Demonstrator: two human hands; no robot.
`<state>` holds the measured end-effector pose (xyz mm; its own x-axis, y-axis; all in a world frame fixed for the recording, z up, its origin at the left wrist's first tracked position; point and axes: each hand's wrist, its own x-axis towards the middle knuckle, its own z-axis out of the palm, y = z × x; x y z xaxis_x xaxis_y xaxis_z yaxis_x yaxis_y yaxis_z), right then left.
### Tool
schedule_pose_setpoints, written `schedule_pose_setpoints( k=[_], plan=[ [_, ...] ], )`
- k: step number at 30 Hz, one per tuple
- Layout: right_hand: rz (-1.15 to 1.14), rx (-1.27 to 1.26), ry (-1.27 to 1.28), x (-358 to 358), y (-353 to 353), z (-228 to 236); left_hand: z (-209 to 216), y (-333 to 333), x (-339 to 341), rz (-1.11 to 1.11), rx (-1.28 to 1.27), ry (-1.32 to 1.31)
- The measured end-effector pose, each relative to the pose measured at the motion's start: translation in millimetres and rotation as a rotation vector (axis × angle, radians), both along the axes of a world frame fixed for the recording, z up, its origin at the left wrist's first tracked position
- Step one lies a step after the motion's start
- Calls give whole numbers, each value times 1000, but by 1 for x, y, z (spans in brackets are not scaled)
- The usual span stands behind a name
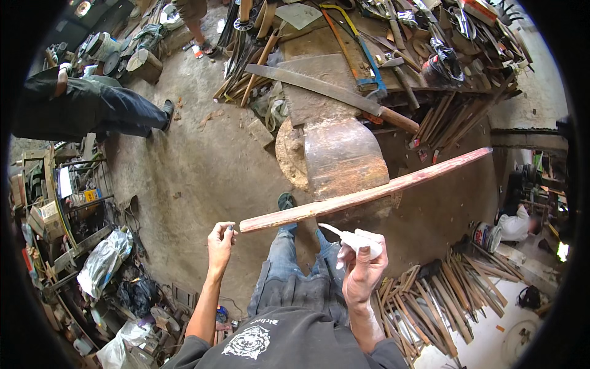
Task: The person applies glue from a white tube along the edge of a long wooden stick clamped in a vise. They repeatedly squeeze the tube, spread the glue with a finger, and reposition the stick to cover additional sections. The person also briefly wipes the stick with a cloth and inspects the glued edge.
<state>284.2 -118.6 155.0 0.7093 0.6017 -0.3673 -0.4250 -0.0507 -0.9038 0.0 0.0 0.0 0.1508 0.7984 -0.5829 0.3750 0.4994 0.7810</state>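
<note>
A long reddish wooden strip [369, 195] lies across a worn, curved-topped block [344, 147] in front of me. My left hand [219, 245] is just off the strip's left end, thumb and fingers pinched together; whatever may be between them is too small to make out. Gripped in my right hand [366, 267], below the strip's middle, is a white squeeze bottle [351, 240]. Its thin nozzle points up and left, just under the strip's near edge. White residue coats the fingers of this hand.
Beyond the block lie a handsaw [326, 87] and a blue-and-orange hacksaw [364, 52] on a cluttered bench. Wooden sticks [442, 295] are piled at the lower right. A person's legs [126, 107] stand at the left. Plastic-wrapped items [106, 261] crowd the lower left.
</note>
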Motion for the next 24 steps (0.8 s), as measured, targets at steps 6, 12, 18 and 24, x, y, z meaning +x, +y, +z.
schedule_pose_setpoints(
  k=[6,12,18,24],
  plan=[
    [32,-160,-160,-7,8,6,-3,-12,7,-10,-45,-29],
    [222,-162,-906,-8,-8,-9,-6,-16,3,11,-65,-12],
    [260,-110,-1056,-5,-4,-10,-13,-14,-6,23,-71,-13],
    [318,-71,-1060,-2,5,-6,-15,-13,-6,20,-74,-26]
  ],
)
